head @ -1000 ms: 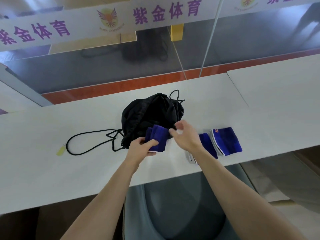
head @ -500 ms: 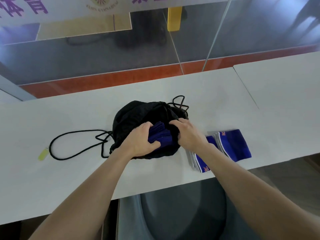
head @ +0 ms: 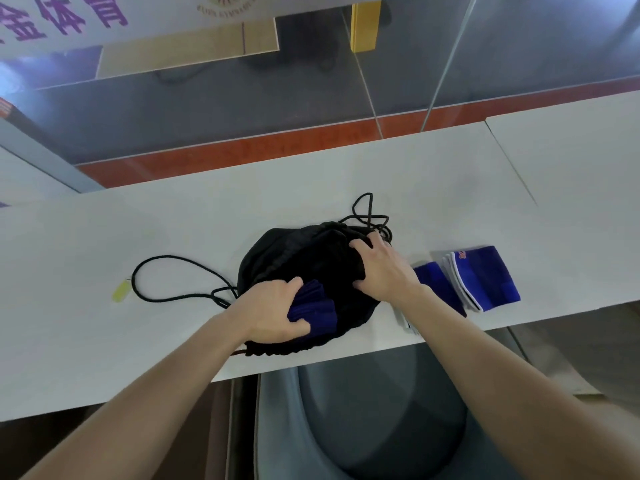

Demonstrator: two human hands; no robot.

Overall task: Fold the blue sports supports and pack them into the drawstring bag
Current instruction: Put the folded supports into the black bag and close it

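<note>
1. Left hand (head: 273, 310): grip curled round one folded blue support (head: 313, 308), held at the mouth of the black drawstring bag (head: 304, 258). It seems partly inside, but the dark fabric hides the rim from us.
2. Right hand (head: 384, 268): grip bunched on the bag's fabric, holding it open.
3. Left to pack: more blue supports (head: 485, 278) (one white-edged) lie on the tabletop (head: 346, 181), just right of the bag.
4. We judge packing barely begun; cord undrawn.

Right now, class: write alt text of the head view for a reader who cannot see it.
A left hand holds a folded blue fabric sports support at the mouth of a black drawstring bag while the right hand grips its rim. More blue supports lie beside it on the white table.
</note>
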